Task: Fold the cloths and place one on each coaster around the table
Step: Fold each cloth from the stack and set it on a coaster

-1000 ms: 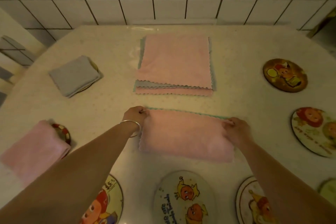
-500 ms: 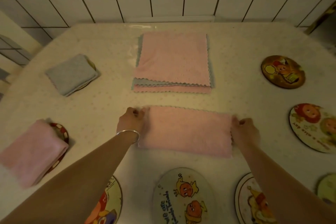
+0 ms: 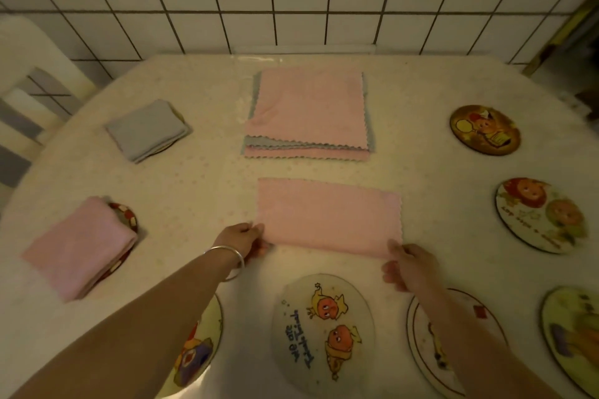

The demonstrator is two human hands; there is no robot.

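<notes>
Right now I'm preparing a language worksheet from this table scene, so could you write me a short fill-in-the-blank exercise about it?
1. Both hands, the left hand and the right hand, are at the near corners of a half-folded cloth coloured ____.
2. The folded cloth on the far left coaster is coloured ____.
3. The left wrist wears a silver ____.
4. The stack of unfolded cloths lies toward the wall, with a ____ cloth on top.

Missing words: pink; grey; bangle; pink

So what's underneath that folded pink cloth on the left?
A round coaster with a red checkered rim pokes out from under the folded pink cloth on its right side. The cloth hides its picture and most of its face.
</notes>
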